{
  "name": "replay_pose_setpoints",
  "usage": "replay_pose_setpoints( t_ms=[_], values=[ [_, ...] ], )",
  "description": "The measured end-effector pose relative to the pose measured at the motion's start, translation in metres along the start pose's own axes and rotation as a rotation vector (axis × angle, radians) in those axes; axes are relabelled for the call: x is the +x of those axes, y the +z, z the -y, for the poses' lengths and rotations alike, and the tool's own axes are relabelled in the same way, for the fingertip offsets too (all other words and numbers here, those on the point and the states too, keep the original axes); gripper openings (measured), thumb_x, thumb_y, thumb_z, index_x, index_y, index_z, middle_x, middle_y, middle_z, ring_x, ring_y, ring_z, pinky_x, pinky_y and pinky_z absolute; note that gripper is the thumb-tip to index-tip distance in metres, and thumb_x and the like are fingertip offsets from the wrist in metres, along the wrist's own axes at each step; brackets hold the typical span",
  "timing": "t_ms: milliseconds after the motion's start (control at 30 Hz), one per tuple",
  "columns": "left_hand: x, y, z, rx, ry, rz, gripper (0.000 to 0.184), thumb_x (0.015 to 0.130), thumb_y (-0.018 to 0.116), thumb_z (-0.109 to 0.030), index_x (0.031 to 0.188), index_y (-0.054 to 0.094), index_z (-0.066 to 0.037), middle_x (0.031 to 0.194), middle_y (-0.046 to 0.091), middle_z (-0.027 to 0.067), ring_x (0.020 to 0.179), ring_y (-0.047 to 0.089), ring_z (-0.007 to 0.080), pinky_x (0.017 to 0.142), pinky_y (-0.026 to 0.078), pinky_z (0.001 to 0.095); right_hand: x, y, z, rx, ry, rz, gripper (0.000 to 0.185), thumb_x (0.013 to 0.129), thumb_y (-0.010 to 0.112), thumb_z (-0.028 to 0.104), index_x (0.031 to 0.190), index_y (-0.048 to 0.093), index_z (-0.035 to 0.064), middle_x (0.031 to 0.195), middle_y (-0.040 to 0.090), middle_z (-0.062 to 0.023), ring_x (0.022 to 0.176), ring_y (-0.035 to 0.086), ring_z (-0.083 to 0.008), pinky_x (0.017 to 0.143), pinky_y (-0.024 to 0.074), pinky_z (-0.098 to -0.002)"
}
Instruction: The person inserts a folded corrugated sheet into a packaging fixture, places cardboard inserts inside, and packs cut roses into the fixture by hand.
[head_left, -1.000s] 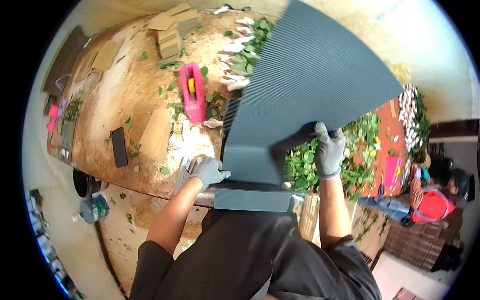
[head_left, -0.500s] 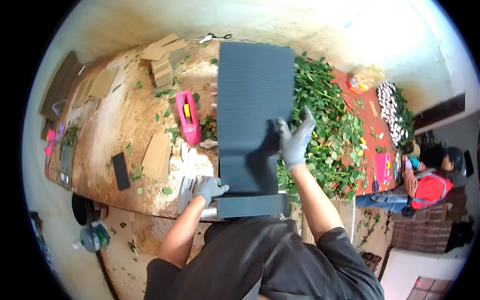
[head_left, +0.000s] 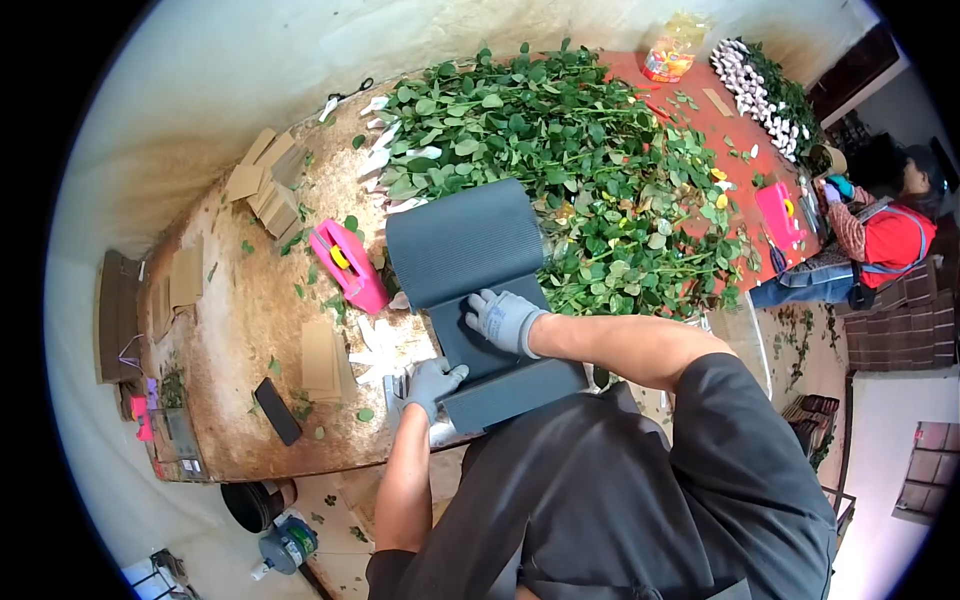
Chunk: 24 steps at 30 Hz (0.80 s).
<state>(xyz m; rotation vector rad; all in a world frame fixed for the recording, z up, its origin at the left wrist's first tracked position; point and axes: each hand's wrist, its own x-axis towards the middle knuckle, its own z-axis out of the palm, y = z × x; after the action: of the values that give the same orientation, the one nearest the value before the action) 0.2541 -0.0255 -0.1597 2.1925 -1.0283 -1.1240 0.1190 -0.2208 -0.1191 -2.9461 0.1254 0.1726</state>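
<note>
Sprawling out under both hands is a leaf-littered worktop (head_left: pixel 235 330), and just beyond the right hand (head_left: pixel 503 320) there's a huge heap of leafy stems (head_left: pixel 590 165). That's the big obstacle imo: it crowds the far side and the right, so not much room to swing anything that way.

Next biggest is the dark ribbed sheet (head_left: pixel 460 240), right under the right hand, far part curling up beyond the fingers, a folded strip on the near side. My guess is it's light and springy, bends easily along the ribs, fights you across them. Probably a bit slick under gloves; hard to break but easy to crease. I'd grab it by the side edges, or press the flat bit so it doesn't spring back.

The right hand lies palm down on that flat middle, fingers loosely apart. The left hand (head_left: pixel 433 385) sits at the sheet's left edge, thumb stretched toward it; can't tell if it's pinching.

Ahead-left of the left hand is a pink tape dispenser (head_left: pixel 349 266), then cardboard pieces (head_left: pixel 321 357) to its left, and a phone (head_left: pixel 277 411) past those, well clear.
</note>
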Motion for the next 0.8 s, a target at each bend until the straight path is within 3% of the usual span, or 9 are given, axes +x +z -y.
replay_pose_setpoints(
  t_ms=[100, 200, 233, 267, 333, 400, 533, 733, 800],
  values=[
    [0.002, -0.019, -0.014, 0.301, -0.029, 0.1, 0.039, 0.086, 0.073, -0.04, 0.092, 0.075, -0.002, 0.082, 0.073, 0.0184, 0.078, 0.071, 0.033, 0.074, 0.054, 0.0413, 0.004, 0.0, 0.001, -0.03, 0.005, 0.028, 0.024, 0.093, 0.055, 0.02, 0.108, 0.07, 0.0084, 0.119, 0.059, -0.0148, 0.111, 0.059, -0.0316, 0.087, 0.051, -0.0445],
    [-0.01, -0.056, -0.077, 0.235, -0.189, 0.194, 0.04, 0.088, 0.071, -0.041, 0.09, 0.075, -0.001, 0.088, 0.075, 0.0171, 0.087, 0.073, 0.0315, 0.079, 0.055, 0.041, 0.001, 0.001, 0.002, -0.085, -0.03, -0.046, 0.024, 0.093, 0.055, 0.021, 0.106, 0.071, 0.0093, 0.12, 0.059, -0.0146, 0.114, 0.057, -0.0326, 0.091, 0.0479, -0.0471],
    [-0.009, -0.064, -0.088, 0.475, 0.051, 0.167, 0.049, 0.09, 0.07, -0.047, 0.105, 0.074, -0.001, 0.107, 0.074, 0.02, 0.098, 0.072, 0.0314, 0.087, 0.056, 0.0411, 0.0, 0.002, 0.002, -0.077, -0.035, -0.047, 0.024, 0.093, 0.055, 0.021, 0.106, 0.071, 0.0093, 0.12, 0.059, -0.0146, 0.114, 0.057, -0.0326, 0.091, 0.0479, -0.0471],
    [-0.013, -0.065, -0.094, 0.474, 0.039, 0.163, 0.049, 0.09, 0.07, -0.047, 0.105, 0.074, -0.001, 0.107, 0.074, 0.02, 0.098, 0.072, 0.0314, 0.087, 0.056, 0.0411, 0.0, 0.003, 0.002, -0.091, -0.061, -0.061, 0.025, 0.093, 0.055, 0.022, 0.106, 0.071, 0.0091, 0.122, 0.059, -0.0148, 0.115, 0.056, -0.0331, 0.093, 0.0463, -0.048],
    [-0.021, -0.061, -0.109, -0.002, 0.237, 0.401, 0.062, 0.089, 0.071, -0.052, 0.127, 0.067, -0.004, 0.123, 0.069, 0.0208, 0.111, 0.067, 0.0363, 0.096, 0.053, 0.0421, 0.0, 0.004, 0.002, -0.1, -0.099, -0.081, 0.026, 0.093, 0.055, 0.022, 0.107, 0.072, 0.0089, 0.124, 0.059, -0.015, 0.116, 0.055, -0.0336, 0.094, 0.0447, -0.0489],
    [-0.021, -0.05, -0.134, 0.435, 0.319, 0.577, 0.083, 0.088, 0.063, -0.066, 0.143, 0.054, -0.004, 0.138, 0.059, 0.0248, 0.127, 0.058, 0.0397, 0.108, 0.046, 0.0448, -0.001, 0.007, 0.0, -0.175, -0.127, -0.077, 0.029, 0.094, 0.054, 0.023, 0.11, 0.072, 0.0076, 0.131, 0.057, -0.0162, 0.12, 0.053, -0.0347, 0.097, 0.0438, -0.0494],
    [-0.014, -0.035, -0.135, 0.571, 0.215, 0.731, 0.098, 0.086, 0.054, -0.077, 0.147, 0.048, 0.0, 0.143, 0.055, 0.0271, 0.133, 0.053, 0.0402, 0.114, 0.04, 0.0439, 0.009, 0.024, 0.004, -0.102, -0.072, -0.119, 0.031, 0.093, 0.056, 0.024, 0.112, 0.073, 0.006, 0.132, 0.06, -0.0184, 0.119, 0.056, -0.0351, 0.096, 0.0453, -0.0478],
    [0.003, -0.05, -0.122, 0.428, 0.289, 0.789, 0.087, 0.09, 0.066, -0.059, 0.147, 0.046, 0.003, 0.142, 0.057, 0.0257, 0.131, 0.058, 0.0331, 0.112, 0.043, 0.0383, 0.003, 0.01, 0.007, -0.168, -0.082, -0.056, 0.031, 0.092, 0.058, 0.024, 0.115, 0.072, 0.0075, 0.127, 0.061, -0.016, 0.117, 0.057, -0.0324, 0.09, 0.0477, -0.045],
    [-0.001, -0.068, -0.132, 0.177, 0.236, 0.78, 0.078, 0.09, 0.072, -0.048, 0.144, 0.05, 0.002, 0.139, 0.061, 0.0228, 0.124, 0.063, 0.0302, 0.108, 0.047, 0.0386, 0.003, 0.008, 0.008, -0.154, -0.072, -0.044, 0.032, 0.092, 0.058, 0.023, 0.117, 0.07, 0.0091, 0.128, 0.06, -0.0141, 0.119, 0.056, -0.0317, 0.089, 0.0473, -0.0455]
  ],
)
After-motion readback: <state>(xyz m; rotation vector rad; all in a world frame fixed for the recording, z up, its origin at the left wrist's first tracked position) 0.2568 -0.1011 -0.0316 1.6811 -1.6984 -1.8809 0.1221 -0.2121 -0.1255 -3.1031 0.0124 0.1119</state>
